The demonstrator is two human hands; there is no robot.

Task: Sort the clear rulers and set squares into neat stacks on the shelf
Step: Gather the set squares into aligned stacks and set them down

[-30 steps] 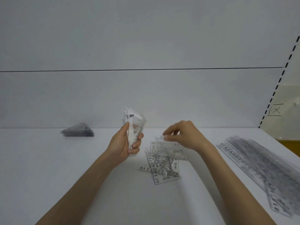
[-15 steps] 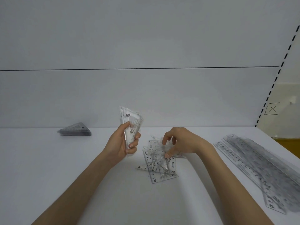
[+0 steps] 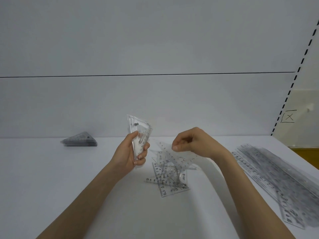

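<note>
My left hand (image 3: 133, 152) grips a small bundle of clear set squares (image 3: 139, 130), held upright above the white shelf (image 3: 51, 178). My right hand (image 3: 191, 142) pinches the edge of one clear set square (image 3: 176, 157) and lifts it off a loose pile of clear set squares and short rulers (image 3: 170, 180) lying at the shelf's middle. A neat stack of set squares (image 3: 80, 140) lies at the back left. A stack of long clear rulers (image 3: 274, 176) lies along the right side.
The shelf's white back wall (image 3: 155, 100) rises just behind the hands. A slotted upright with black dashes (image 3: 291, 85) marks the shelf's right end, with a beige wall and a pencilled X box (image 3: 289, 116) beyond it.
My right hand dipped into the loose pile, pinched a set square and has raised it a little. My left hand keeps its bundle upright, almost unmoved.
</note>
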